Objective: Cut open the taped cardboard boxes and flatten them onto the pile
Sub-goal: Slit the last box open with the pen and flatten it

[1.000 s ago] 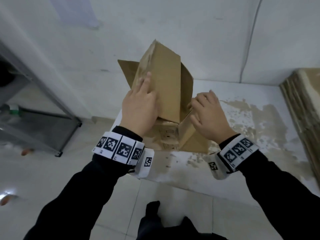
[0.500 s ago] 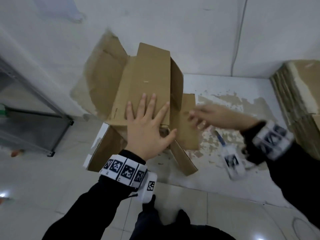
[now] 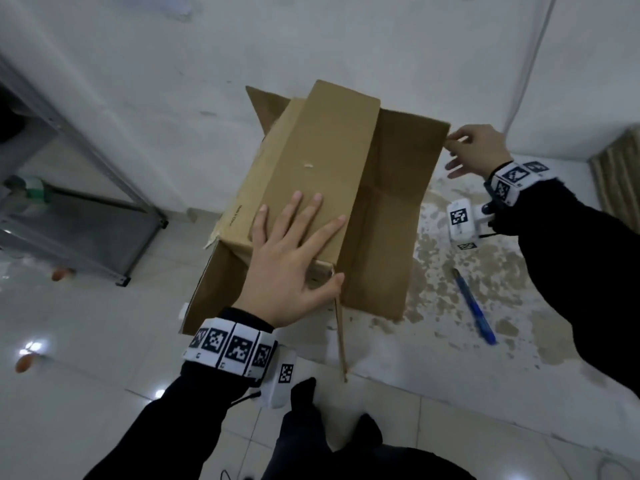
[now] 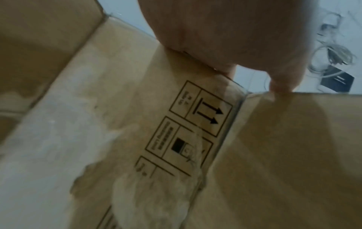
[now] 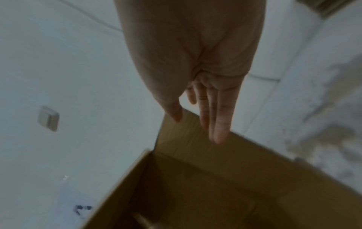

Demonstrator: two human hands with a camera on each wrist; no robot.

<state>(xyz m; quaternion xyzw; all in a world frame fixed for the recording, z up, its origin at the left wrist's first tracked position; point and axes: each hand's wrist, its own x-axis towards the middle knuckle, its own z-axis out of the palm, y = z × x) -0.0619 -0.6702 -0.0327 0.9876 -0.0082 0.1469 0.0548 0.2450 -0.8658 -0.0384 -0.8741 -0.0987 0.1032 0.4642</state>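
Observation:
A brown cardboard box (image 3: 322, 161) lies opened out on a stained white platform (image 3: 467, 375), its flaps spread. My left hand (image 3: 294, 261) lies flat on the near end of the top panel, fingers spread and straight; the left wrist view shows the palm (image 4: 225, 31) on the box edge above printed handling symbols (image 4: 195, 122). My right hand (image 3: 467, 150) reaches to the far right and pinches the corner of the big right flap (image 3: 391, 209). In the right wrist view the thumb and fingers (image 5: 217, 131) sit on either side of that flap (image 5: 195, 155). A blue box cutter (image 3: 474, 306) lies on the platform, right of the box.
A pile of flattened cardboard (image 3: 620, 178) shows at the right edge. A grey metal shelf frame (image 3: 86, 223) stands at the left by the wall. The white wall runs close behind the box. Glossy floor tiles (image 3: 86, 393) lie below, with my feet near the platform's front.
The box has gone from folded upright to spread open. My left hand flattened onto its top panel. My right hand swung out right and took the flap's far corner.

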